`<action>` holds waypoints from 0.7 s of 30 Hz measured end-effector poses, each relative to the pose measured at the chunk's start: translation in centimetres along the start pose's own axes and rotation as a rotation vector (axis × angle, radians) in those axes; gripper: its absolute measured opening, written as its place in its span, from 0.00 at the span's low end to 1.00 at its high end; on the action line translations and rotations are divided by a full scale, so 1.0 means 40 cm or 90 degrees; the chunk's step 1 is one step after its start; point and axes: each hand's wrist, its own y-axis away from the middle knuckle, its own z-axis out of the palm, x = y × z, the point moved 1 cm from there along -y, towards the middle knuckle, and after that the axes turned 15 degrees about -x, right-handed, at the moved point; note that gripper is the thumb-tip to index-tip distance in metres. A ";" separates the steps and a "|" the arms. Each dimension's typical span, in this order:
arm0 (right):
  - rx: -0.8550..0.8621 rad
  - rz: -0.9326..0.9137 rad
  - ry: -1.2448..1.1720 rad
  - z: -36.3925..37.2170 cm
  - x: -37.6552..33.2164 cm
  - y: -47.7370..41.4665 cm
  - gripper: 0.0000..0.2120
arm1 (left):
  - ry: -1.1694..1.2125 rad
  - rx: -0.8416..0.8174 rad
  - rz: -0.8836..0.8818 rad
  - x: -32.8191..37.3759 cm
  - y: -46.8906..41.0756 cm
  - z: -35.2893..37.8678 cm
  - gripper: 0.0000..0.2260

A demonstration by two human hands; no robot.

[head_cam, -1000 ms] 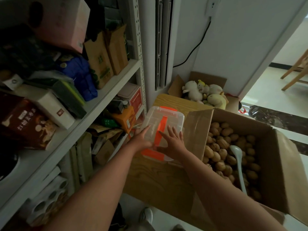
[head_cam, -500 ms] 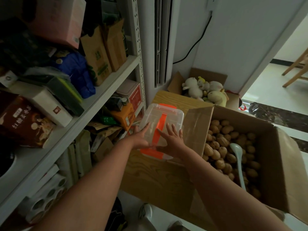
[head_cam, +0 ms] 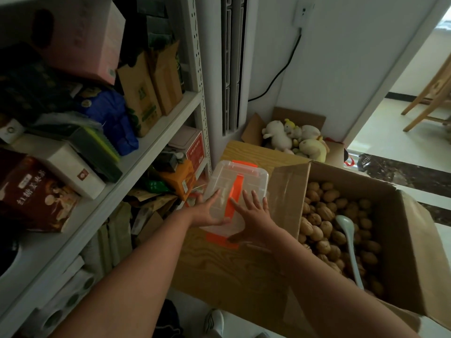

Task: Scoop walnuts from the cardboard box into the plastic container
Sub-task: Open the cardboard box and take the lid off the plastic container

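A clear plastic container [head_cam: 240, 175] with an orange handle and orange latches stands closed on a small wooden table [head_cam: 227, 269]. My left hand [head_cam: 207, 211] rests on the lid's near left part, thumb along its front edge. My right hand [head_cam: 252, 212] lies flat on the lid to the right of the handle, fingers spread, thumb down by the near latch. To the right, an open cardboard box [head_cam: 412, 237] holds many walnuts [head_cam: 324, 211]. A pale long-handled spoon [head_cam: 347, 235] lies on them, bowl pointing away from me.
A white metal shelf [head_cam: 156, 140] crowded with boxes and bags runs along the left. A tall white air conditioner [head_cam: 231, 62] stands behind the table. A smaller box of plush toys [head_cam: 295, 139] sits by the wall. A doorway opens at the right.
Both hands stay on the container's lid. My left hand's thumb has come round to the lid's front edge; the view has shifted slightly.
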 end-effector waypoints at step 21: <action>0.275 0.285 -0.415 -0.033 0.031 0.026 0.26 | -0.041 0.502 -0.090 0.073 -0.016 0.052 0.11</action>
